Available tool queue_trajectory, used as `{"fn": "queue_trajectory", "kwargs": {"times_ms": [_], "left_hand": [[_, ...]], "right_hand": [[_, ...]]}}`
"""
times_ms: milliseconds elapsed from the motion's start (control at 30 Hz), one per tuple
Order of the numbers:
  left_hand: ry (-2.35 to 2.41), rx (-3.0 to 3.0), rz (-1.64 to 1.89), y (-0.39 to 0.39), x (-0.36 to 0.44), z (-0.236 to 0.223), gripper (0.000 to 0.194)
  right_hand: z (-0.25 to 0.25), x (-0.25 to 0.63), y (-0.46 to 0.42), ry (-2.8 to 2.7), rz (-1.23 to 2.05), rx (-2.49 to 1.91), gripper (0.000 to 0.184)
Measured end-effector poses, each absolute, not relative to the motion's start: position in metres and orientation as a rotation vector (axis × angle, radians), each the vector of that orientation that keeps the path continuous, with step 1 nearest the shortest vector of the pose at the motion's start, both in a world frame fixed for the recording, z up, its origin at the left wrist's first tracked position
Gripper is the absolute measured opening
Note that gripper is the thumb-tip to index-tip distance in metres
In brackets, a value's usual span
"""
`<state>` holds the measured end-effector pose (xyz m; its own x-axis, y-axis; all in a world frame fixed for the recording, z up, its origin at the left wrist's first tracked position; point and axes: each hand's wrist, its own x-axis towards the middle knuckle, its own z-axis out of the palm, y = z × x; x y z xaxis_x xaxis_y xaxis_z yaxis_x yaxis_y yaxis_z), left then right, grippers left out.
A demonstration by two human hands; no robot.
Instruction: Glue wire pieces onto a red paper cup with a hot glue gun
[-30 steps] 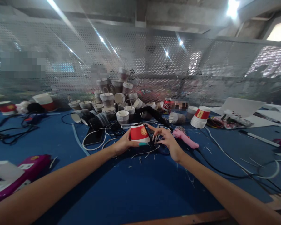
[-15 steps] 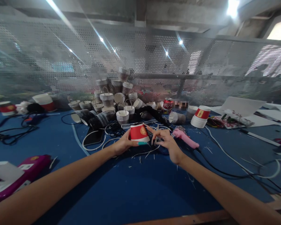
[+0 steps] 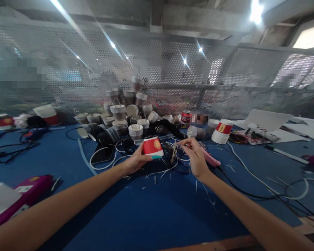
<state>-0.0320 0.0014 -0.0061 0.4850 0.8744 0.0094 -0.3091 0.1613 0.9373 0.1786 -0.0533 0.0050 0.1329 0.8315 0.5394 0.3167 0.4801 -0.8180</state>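
A red and white paper cup (image 3: 153, 146) is gripped in my left hand (image 3: 135, 159), tilted, with a teal-nailed thumb along its lower edge. The cup's dark top end faces away from me. Apart from it, on the right, my right hand (image 3: 195, 153) has its thumb and forefinger drawn together; whatever may be between them is too small to make out. Just beneath those fingertips lies a tangle of white cord (image 3: 170, 167) with a tan twiggy bit (image 3: 174, 153). A pink glue gun (image 3: 211, 158) is partly hidden behind my right hand.
Several cord-wrapped little buckets (image 3: 118, 112) are piled at the back. A red soda can (image 3: 185, 118) and stacked paper cups (image 3: 222, 131) stand to the right. A black phone (image 3: 102, 155) lies left, a purple power strip (image 3: 34, 188) nearer. Cables cross the blue table (image 3: 146, 216).
My right hand has moved right, from beside the cup to over the cord and in front of the glue gun. The left hand still holds the cup, tilted slightly more.
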Motion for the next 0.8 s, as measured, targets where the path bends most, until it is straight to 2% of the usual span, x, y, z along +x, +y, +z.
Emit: {"fn": "queue_trajectory", "kwargs": {"times_ms": [167,433,667,800], "left_hand": [[0.661,1.019,0.983,0.0053,-0.0322,-0.0041,0.066],[0.636,0.867,0.989,0.0027,-0.0328,0.0028,0.051],[0.646,0.907,0.966,0.0076,-0.0359,-0.0043,0.067],[0.627,0.947,0.92,0.0087,-0.0354,-0.0054,0.056]], "right_hand": [[0.0033,0.1764,-0.0547,-1.569,0.226,-1.193,0.017],[0.0033,0.1738,-0.0543,-1.669,0.254,-1.209,0.018],[0.0059,0.1735,-0.0548,-1.871,0.216,-1.15,0.013],[0.0053,0.1775,-0.0554,-2.052,0.192,-1.085,0.01]]}}
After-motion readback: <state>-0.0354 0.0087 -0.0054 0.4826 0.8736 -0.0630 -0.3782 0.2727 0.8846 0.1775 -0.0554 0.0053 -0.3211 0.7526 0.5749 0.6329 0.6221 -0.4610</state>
